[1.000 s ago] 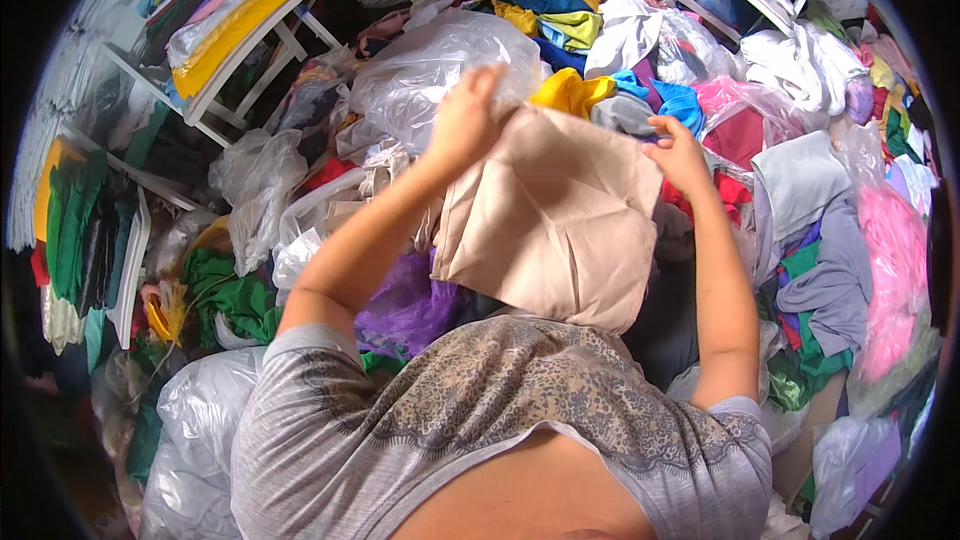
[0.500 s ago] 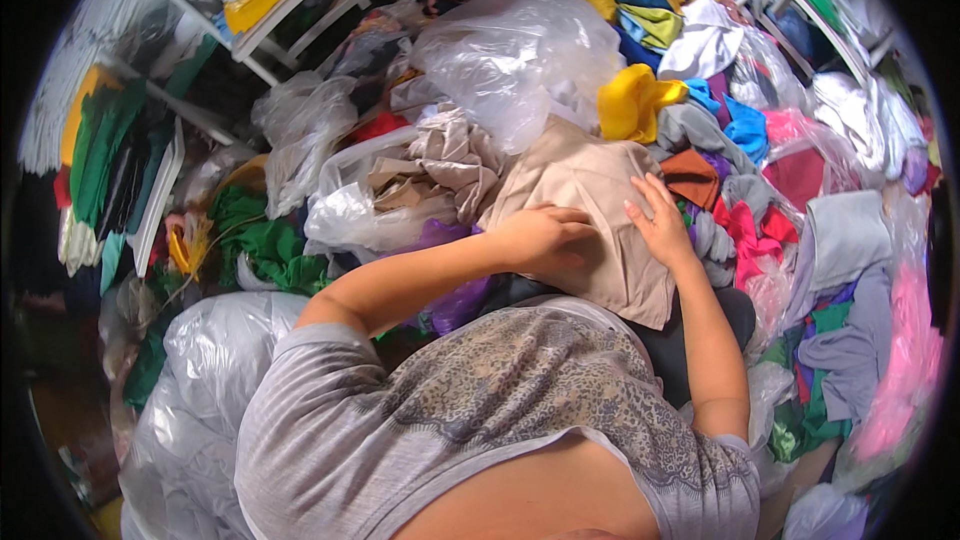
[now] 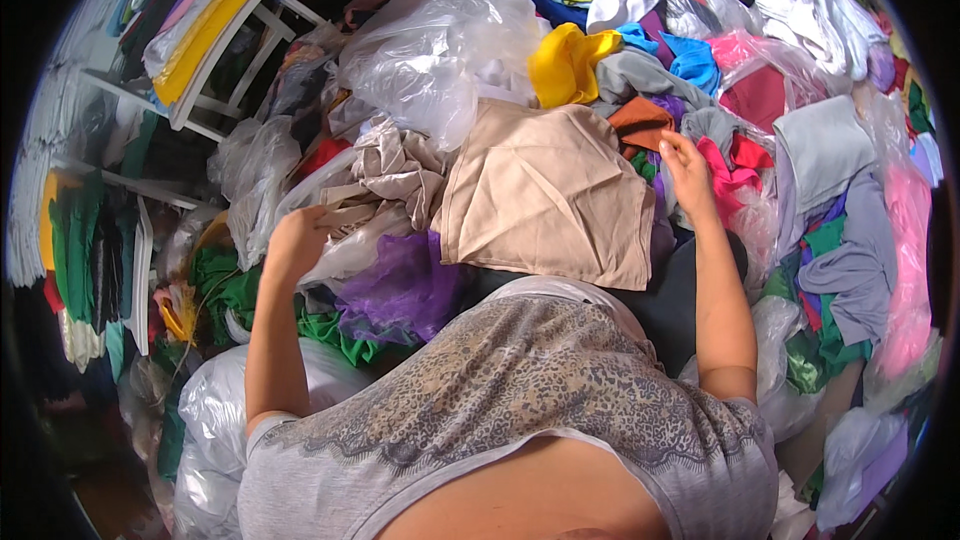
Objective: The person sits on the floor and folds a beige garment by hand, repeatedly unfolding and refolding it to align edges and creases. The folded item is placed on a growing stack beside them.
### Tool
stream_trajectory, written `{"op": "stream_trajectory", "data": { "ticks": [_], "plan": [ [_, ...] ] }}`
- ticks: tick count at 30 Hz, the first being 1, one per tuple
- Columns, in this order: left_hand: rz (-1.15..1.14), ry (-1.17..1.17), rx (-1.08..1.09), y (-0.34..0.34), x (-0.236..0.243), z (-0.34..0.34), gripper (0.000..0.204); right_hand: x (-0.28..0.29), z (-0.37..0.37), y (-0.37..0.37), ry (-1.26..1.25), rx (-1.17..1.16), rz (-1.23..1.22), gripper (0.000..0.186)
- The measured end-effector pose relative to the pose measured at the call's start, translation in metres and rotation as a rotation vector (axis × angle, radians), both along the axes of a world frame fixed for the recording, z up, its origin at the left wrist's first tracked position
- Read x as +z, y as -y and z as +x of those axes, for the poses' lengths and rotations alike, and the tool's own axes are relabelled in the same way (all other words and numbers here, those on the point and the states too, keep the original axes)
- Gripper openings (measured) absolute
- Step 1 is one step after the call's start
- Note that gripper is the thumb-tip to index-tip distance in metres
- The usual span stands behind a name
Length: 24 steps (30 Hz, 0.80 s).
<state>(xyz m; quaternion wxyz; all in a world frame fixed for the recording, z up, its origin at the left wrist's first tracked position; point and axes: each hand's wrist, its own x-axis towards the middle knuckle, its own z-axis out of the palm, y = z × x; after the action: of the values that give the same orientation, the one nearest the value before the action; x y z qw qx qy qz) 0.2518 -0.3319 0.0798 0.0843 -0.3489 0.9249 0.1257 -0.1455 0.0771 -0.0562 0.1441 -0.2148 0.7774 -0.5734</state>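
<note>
A flat beige cloth [image 3: 555,200] with crease lines lies spread over my lap, no hand on it. Left of it, my left hand [image 3: 298,240] has its fingers bent together at the edge of a crumpled beige cloth [image 3: 385,185] in an opened clear plastic bag; the fingertips are partly hidden. My right hand [image 3: 686,172] is raised just past the flat cloth's right side, fingers loosely apart with nothing in them. A rust-brown cloth [image 3: 640,124] lies right behind its fingertips.
Heaped fabrics and plastic bags surround me. A big clear bag [image 3: 440,50] and a yellow cloth [image 3: 568,65] lie ahead, purple sheer fabric [image 3: 400,285] near my left arm. White racks [image 3: 230,90] with folded cloths stand at left. Grey cloths [image 3: 825,150] lie at right.
Both hands have come off the beige cloth: the left moved left to the crumpled beige cloth, the right slightly right. The cloth now lies flatter. The view has shifted a little.
</note>
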Motion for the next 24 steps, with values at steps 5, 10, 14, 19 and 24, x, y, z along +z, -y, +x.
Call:
{"op": "stream_trajectory", "data": {
  "ticks": [5,10,14,19,24],
  "plan": [
    [0.275,-0.485,0.094,0.02,0.026,-0.017,0.017,0.029,-0.005,0.003,0.004,-0.032,-0.035,0.038],
    [0.645,-1.346,0.184,0.038,0.111,-0.029,0.01,0.053,0.003,0.009,0.005,-0.001,-0.162,0.037],
    [0.637,-1.617,-0.247,0.025,0.198,-0.041,0.026,0.078,0.011,0.021,0.041,0.037,-0.081,0.039],
    [0.944,-1.553,-0.363,-0.03,0.214,-0.12,0.027,0.123,0.037,0.054,0.04,0.263,-0.187,0.051],
    [1.658,-1.138,-0.542,-0.056,0.229,-0.181,0.03,0.177,0.06,0.09,-0.276,0.373,-0.294,0.069]
  ]
}}
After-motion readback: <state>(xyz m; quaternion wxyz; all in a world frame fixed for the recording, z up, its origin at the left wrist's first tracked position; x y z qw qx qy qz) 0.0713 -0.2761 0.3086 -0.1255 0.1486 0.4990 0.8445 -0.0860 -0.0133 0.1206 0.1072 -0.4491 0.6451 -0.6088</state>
